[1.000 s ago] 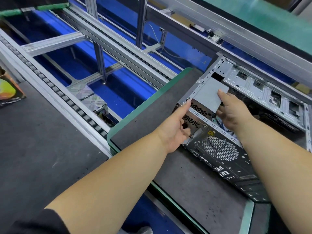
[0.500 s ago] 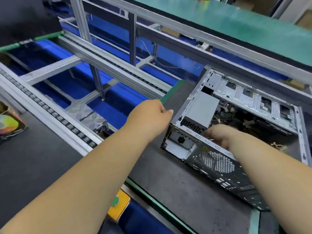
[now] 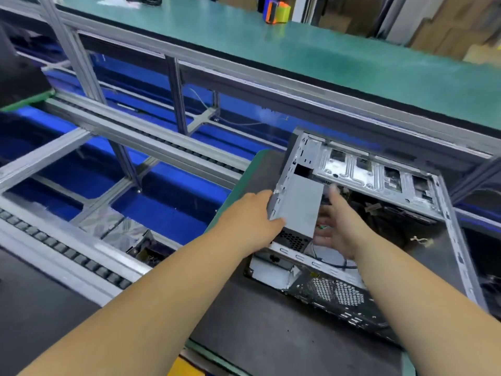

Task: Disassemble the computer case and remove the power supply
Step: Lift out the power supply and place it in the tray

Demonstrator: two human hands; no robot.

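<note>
Flanking power supply (image 3: 299,204), both hands, left (image 3: 253,222) gripping, right (image 3: 337,223) spread

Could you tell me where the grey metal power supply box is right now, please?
In the head view the grey metal power supply box sits in the left rear corner of the open silver computer case, between the left hand and right hand.

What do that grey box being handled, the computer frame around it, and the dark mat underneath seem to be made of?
Power supply: seemingly sheet metal, matte grey, with flat folded faces and a punched vent grille. Computer case: bare stamped steel by the look, shiny silver, with pressed ribs and cut-outs; its rear panel looks dark and perforated. Mat: probably rubber or similar, dull dark grey with a green edge, though the pictures cannot confirm it.
</note>
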